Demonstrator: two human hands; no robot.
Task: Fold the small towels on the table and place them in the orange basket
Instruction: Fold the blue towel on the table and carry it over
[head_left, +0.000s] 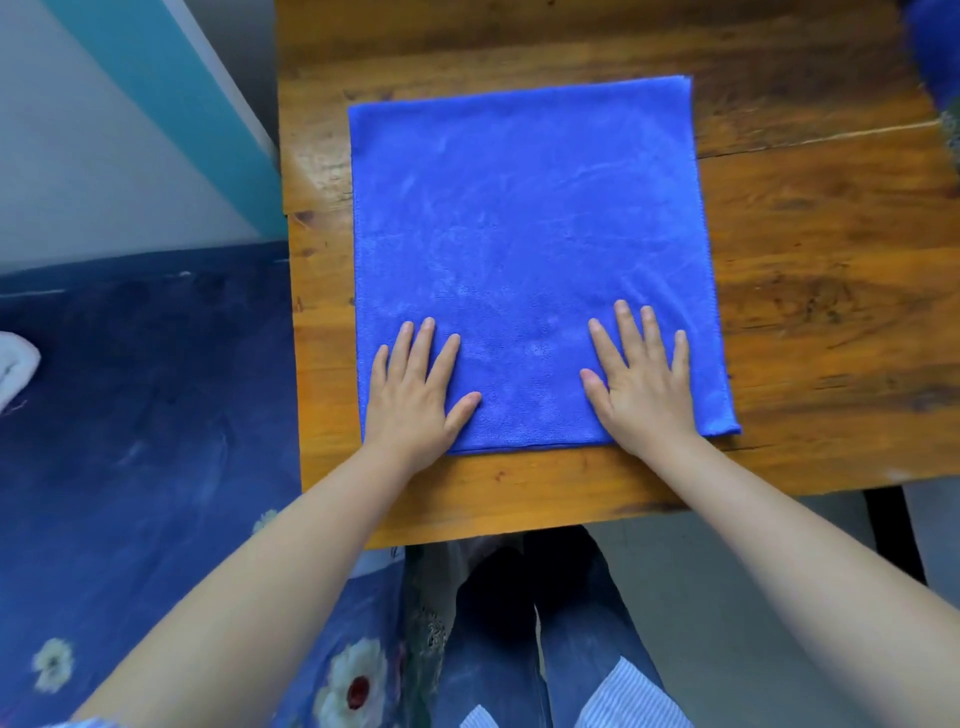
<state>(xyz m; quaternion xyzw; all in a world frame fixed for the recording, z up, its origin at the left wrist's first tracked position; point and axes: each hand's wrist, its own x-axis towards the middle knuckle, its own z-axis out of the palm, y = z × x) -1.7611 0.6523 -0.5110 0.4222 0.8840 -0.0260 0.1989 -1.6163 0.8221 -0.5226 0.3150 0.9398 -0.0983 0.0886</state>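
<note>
- blue towel (530, 249) lies unfolded, flat at frame centre on the wooden table (810, 291).
- left hand (415, 395) and right hand (641, 387) press it, fingers spread.
- folding not begun; the orange basket is out of view.

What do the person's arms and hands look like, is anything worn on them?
Both arms are bare as far up as the picture shows, with no sleeves. The left hand and right hand wear no gloves, and no rings, watch or bracelets can be seen. The fingernails look short and unpainted.
</note>
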